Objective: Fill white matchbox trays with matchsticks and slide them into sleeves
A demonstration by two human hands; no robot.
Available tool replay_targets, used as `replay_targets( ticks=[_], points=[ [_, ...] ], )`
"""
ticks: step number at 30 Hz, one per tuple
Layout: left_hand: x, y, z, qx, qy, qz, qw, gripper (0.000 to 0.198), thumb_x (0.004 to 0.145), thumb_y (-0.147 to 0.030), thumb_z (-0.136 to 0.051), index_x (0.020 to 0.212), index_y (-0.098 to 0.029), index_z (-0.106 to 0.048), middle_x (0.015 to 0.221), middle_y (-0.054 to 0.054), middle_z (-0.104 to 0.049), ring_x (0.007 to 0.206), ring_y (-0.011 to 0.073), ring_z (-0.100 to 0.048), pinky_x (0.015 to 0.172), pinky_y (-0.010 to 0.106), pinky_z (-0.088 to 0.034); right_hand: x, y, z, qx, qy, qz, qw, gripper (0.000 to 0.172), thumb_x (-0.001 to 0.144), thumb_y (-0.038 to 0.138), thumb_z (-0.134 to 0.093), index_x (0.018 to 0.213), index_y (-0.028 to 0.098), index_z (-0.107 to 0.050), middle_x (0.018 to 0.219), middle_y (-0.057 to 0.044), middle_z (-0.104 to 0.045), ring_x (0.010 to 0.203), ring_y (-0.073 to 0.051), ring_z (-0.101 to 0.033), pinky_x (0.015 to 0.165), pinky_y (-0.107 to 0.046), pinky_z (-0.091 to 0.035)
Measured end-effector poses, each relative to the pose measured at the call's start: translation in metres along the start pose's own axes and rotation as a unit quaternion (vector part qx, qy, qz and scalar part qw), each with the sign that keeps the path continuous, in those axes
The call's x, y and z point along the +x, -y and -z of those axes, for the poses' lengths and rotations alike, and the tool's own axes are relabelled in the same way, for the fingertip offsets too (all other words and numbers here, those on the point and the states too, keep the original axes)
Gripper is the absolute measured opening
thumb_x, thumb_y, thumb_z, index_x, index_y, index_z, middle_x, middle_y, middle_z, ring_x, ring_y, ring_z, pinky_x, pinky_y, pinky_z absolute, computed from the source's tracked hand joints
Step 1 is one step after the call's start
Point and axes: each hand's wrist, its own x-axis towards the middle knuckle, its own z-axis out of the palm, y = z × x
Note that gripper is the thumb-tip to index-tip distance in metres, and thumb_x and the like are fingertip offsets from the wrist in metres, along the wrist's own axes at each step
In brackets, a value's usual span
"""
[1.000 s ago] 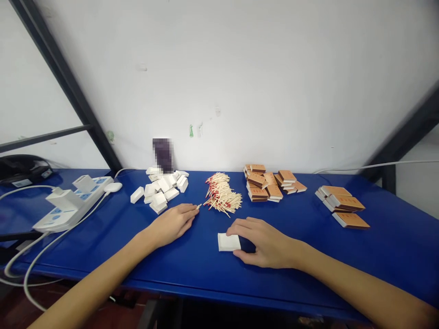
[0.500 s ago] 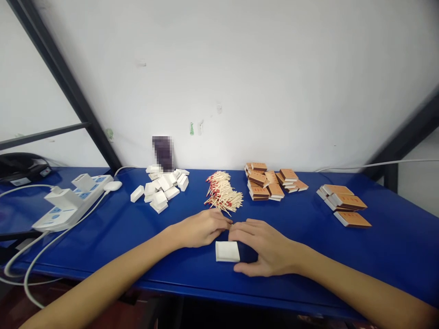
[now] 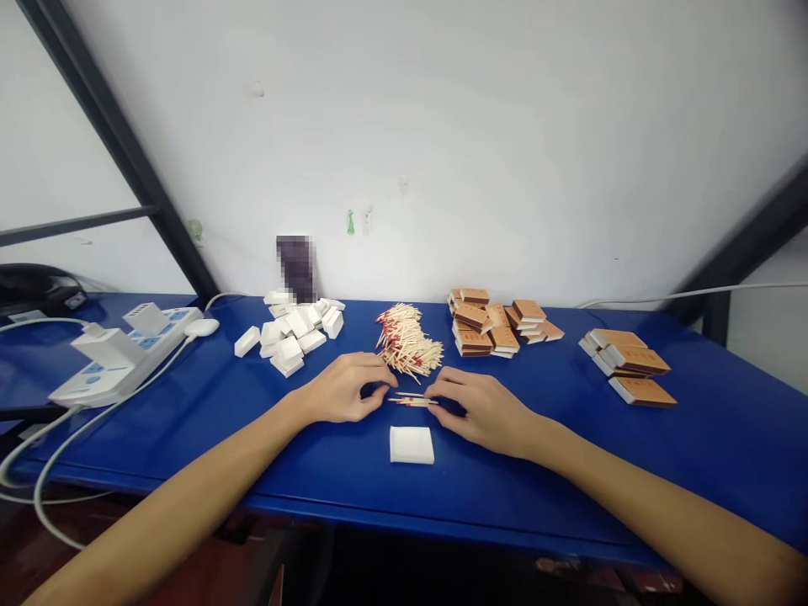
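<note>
Several loose matches (image 3: pixel 411 401) with red heads lie in a small row on the blue table, between my two hands. My left hand (image 3: pixel 347 389) is at their left ends, thumb and forefinger apart with a gap between them. At the right ends is my right hand (image 3: pixel 483 408), its thumb and fingers spread about the match tips; whether it touches them is hard to tell. Just in front of the matches sits a white matchbox tray (image 3: pixel 411 444), apart from both hands. Behind them is a big heap of matches (image 3: pixel 409 341).
White matchbox trays (image 3: pixel 296 332) are piled at the back left, before a blurred dark object (image 3: pixel 296 269). Orange matchbox sleeves (image 3: pixel 502 324) lie heaped right of the matches. More matchboxes (image 3: pixel 631 362) are stacked farther right. A power strip (image 3: pixel 126 358) with cables stands at left.
My hands have drawn apart, uncovering the row of matches between them. My right hand has moved away from the white tray. The whole view has shifted slightly.
</note>
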Motion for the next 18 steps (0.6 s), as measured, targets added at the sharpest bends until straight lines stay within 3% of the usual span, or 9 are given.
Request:
replay_targets(
  ticks=[9, 18],
  points=[
    [0.003, -0.010, -0.006, 0.038, 0.057, 0.036, 0.997, 0.015, 0.090, -0.020, -0.054, 0.093, -0.017, -0.069, 0.090, 0.004, -0.065, 0.084, 0.0153, -0.060, 0.079, 0.026, -0.047, 0.001, 0.000, 0.000, 0.023, 0.010, 0.042, 0.999, 0.019, 0.094, 0.021, -0.052, 0.098, 0.018, -0.070, 0.092, -0.005, -0.065, 0.077, -0.014, -0.062, 0.070, -0.026, -0.048],
    [0.002, -0.010, 0.000, 0.052, 0.053, 0.062, 0.995, 0.014, 0.090, -0.021, -0.054, 0.088, -0.017, -0.068, 0.082, 0.003, -0.063, 0.076, 0.0144, -0.057, 0.072, 0.026, -0.043, 0.000, 0.001, 0.000, 0.031, 0.005, 0.042, 0.999, 0.021, 0.094, 0.021, -0.051, 0.099, 0.017, -0.071, 0.092, -0.006, -0.064, 0.075, -0.014, -0.060, 0.069, -0.026, -0.048]
  ],
)
